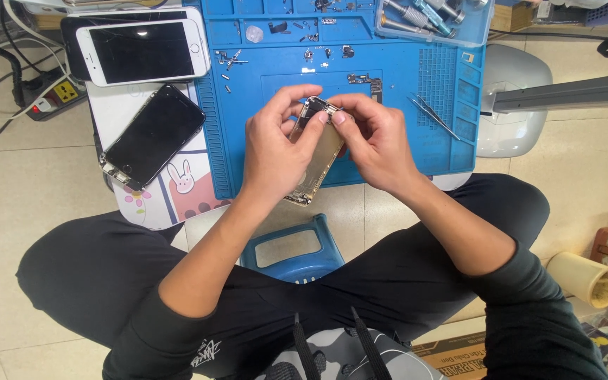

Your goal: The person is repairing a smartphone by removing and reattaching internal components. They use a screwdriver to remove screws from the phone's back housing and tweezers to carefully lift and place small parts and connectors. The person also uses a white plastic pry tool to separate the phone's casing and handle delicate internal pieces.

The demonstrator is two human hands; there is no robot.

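Gold phone housing (316, 158) is gripped by left hand (272, 144) and right hand (378, 141), fingers closed at its top edge. Tweezers (433, 116) are lying at 2 o'clock on blue mat (262, 105).

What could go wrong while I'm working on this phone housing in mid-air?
Both hands, left hand and right hand, pinch the housing above the mat's near edge; a slip might drop it onto the stool or floor. Loose screws lie on the mat and may scatter if bumped. The tweezers lie close to the right hand.

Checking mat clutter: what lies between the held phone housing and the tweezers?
Head view: only bare blue mat lies between the phone housing and the tweezers, besides the right hand gripping it.
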